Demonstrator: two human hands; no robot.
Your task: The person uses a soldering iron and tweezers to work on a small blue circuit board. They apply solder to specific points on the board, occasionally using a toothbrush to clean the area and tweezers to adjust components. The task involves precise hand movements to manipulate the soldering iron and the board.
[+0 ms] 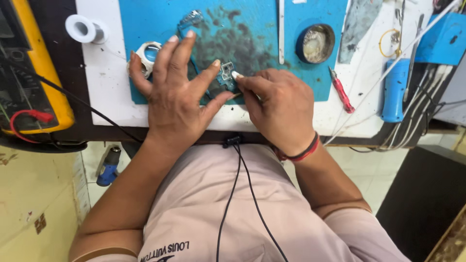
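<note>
A small blue circuit board [225,75] lies on the stained blue work mat [257,43]. My left hand [177,94] rests flat over the mat with fingers spread, its thumb and forefinger pinching the little board from the left. My right hand [279,106] meets it from the right, thumb and fingertips closed on the board's right edge. A thin blue flex strip [190,22] runs up from under my left fingers toward the top of the mat.
A white tape roll [145,53] sits by my left fingers, another white spool [82,29] at the far left. A yellow multimeter [34,68] with a red lead, a round tin [315,43], a red screwdriver [342,92] and a blue tool [395,90] lie around.
</note>
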